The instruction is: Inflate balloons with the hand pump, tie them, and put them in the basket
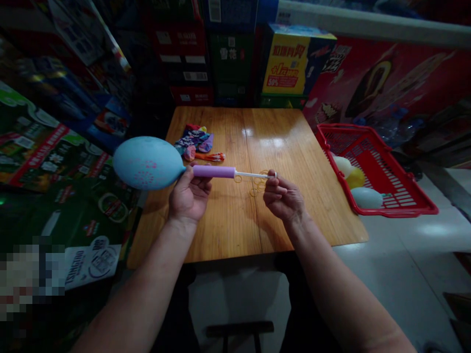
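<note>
A blue balloon (147, 163) with pink printed marks is inflated on the nozzle end of a purple hand pump (215, 171). My left hand (189, 196) is closed round the balloon's neck and the pump's front end. At the other end, my right hand (283, 193) grips the pump's handle, with the white rod (252, 174) drawn well out of the barrel. Yellow rubber bands (260, 184) lie on the wooden table beneath the rod. Beyond my left hand rests a pile of limp, colourful balloons (195, 142).
The wooden table (228, 235) stands before me. Right of it, a red basket (405, 208) holds several inflated balloons (366, 197). Stacked drink cartons (231, 63) rise behind the table, and more boxes (88, 206) crowd the left side. A dark stool (239, 329) is below.
</note>
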The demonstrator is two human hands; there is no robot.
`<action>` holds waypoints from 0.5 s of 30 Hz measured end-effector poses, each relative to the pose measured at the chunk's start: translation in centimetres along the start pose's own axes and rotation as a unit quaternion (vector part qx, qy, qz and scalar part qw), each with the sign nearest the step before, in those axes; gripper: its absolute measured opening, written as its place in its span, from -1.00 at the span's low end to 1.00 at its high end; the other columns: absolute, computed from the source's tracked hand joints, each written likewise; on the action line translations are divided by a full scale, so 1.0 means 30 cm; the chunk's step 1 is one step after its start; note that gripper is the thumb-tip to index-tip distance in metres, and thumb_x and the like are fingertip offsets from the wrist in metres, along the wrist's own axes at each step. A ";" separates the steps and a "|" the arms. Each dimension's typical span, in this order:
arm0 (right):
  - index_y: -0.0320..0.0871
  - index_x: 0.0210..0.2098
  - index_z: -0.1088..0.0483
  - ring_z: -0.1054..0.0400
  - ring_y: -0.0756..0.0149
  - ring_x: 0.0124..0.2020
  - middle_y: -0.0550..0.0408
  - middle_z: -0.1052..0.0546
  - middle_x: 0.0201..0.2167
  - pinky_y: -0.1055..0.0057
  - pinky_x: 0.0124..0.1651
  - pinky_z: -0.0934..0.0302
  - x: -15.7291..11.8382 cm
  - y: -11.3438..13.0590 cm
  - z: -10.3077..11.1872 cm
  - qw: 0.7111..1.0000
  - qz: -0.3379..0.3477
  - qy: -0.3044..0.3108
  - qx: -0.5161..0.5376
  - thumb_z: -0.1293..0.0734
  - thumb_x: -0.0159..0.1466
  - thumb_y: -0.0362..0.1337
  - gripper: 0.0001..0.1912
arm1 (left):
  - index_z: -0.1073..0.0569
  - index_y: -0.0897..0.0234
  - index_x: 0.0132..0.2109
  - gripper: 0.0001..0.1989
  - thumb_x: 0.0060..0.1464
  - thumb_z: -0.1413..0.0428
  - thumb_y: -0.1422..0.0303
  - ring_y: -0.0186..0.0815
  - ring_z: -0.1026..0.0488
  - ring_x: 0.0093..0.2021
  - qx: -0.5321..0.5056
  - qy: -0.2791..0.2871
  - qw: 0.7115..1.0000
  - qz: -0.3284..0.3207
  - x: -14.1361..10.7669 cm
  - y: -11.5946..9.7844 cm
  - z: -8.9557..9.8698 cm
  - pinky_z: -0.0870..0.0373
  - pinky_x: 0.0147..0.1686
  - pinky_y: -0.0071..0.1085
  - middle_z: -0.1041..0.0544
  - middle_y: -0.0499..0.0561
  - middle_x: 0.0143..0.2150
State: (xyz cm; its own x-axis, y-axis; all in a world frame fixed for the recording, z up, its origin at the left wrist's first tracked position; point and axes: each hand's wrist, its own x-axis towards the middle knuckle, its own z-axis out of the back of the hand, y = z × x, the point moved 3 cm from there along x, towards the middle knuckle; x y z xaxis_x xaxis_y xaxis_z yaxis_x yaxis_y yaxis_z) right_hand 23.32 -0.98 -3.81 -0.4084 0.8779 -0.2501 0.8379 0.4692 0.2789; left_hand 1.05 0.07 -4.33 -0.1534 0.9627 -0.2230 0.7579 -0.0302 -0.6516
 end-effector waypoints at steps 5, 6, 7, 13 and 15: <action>-0.22 -0.20 -0.40 -0.12 0.66 -0.69 0.25 -0.46 -0.53 0.68 -0.60 -0.06 0.013 -0.075 0.012 1.000 -0.012 -0.017 0.021 -0.20 0.42 -0.40 -0.86 | -0.52 0.16 0.03 -0.71 0.16 -0.23 0.25 -0.25 -0.58 -0.13 0.010 0.042 0.998 0.046 -0.051 0.074 -0.013 -0.40 -0.34 -0.46 -0.61 0.10 0.00; -0.22 -0.20 -0.40 -0.12 0.66 -0.69 0.25 -0.46 -0.53 0.68 -0.60 -0.06 0.015 -0.089 0.011 0.999 -0.017 -0.020 0.018 -0.22 0.41 -0.40 -0.88 | -0.52 0.16 0.03 -0.71 0.17 -0.22 0.25 -0.26 -0.58 -0.13 0.010 0.041 0.998 0.052 -0.057 0.088 -0.013 -0.41 -0.33 -0.45 -0.62 0.10 0.00; -0.22 -0.19 -0.40 -0.12 0.66 -0.68 0.25 -0.46 -0.53 0.68 -0.60 -0.06 0.017 -0.099 0.010 0.999 -0.019 -0.022 0.017 -0.22 0.41 -0.40 -0.88 | -0.53 0.17 0.02 -0.72 0.17 -0.22 0.26 -0.27 -0.58 -0.15 0.010 0.037 0.998 0.050 -0.059 0.096 -0.013 -0.41 -0.33 -0.46 -0.62 0.10 -0.01; -0.24 -0.20 -0.39 -0.12 0.66 -0.68 0.23 -0.45 -0.53 0.68 -0.59 -0.06 0.022 -0.068 0.003 0.999 -0.032 -0.028 0.022 -0.16 0.43 -0.40 -0.82 | -0.54 0.22 -0.03 -0.76 0.16 -0.23 0.29 -0.28 -0.58 -0.17 0.004 0.024 0.998 0.065 -0.021 0.067 -0.004 -0.41 -0.32 -0.47 -0.64 0.11 -0.07; -0.22 -0.21 -0.39 -0.11 0.67 -0.69 0.24 -0.45 -0.53 0.69 -0.60 -0.04 0.017 -0.034 0.000 0.999 -0.030 -0.015 0.013 -0.17 0.42 -0.41 -0.83 | -0.55 0.22 -0.05 -0.78 0.16 -0.22 0.30 -0.28 -0.58 -0.19 0.001 0.014 0.998 0.057 -0.002 0.036 0.002 -0.40 -0.35 -0.48 -0.64 0.11 -0.10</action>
State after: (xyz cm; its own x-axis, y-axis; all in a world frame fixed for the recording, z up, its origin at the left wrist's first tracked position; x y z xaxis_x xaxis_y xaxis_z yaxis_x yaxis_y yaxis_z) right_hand 22.25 -1.00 -4.21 -0.4484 0.8445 -0.2928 0.8209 0.5187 0.2390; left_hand 1.84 -0.02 -5.06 -0.0493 0.9599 -0.2759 0.7680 -0.1402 -0.6249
